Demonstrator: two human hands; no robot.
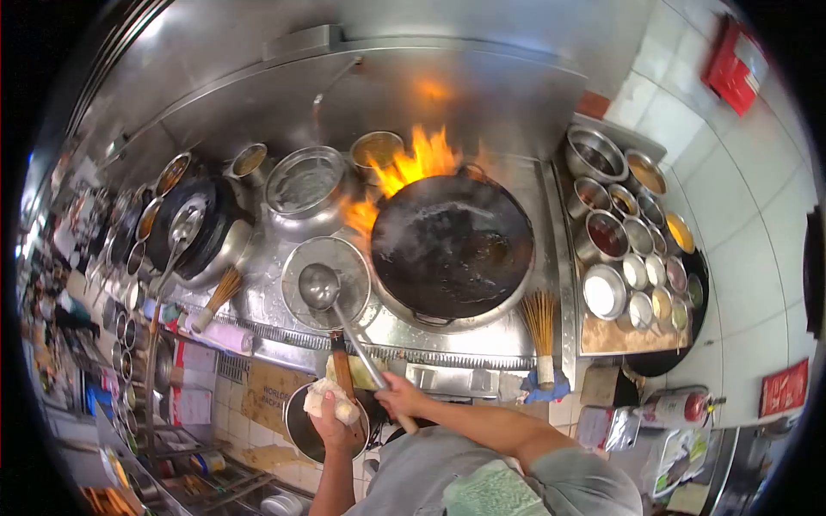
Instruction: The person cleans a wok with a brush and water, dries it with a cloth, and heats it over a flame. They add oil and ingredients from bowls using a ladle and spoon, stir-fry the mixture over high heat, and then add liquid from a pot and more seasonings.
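My left hand (334, 430) is closed around a pale, crumpled cloth (330, 402). The fingers of my right hand (399, 399) wrap around the long handle of a metal ladle (319, 286). The ladle's bowl lies over a round wire strainer (298, 268), whose wooden handle (342, 365) points toward me beside my left hand. A large black wok (452, 245) sits on the burner ahead of my right hand, its surface dark, shiny and smoking. Flames (417, 163) rise along its back and left rim. Below my left hand stands a metal pot (301, 426).
Bamboo brushes (539, 322) stand either side, another brush (222, 297) at left. Seasoning bowls (605, 291) crowd the right shelf. A water-filled pot (303, 182) stands behind the strainer; a second black wok (185, 219) is further left. A fire extinguisher (684, 407) is at right.
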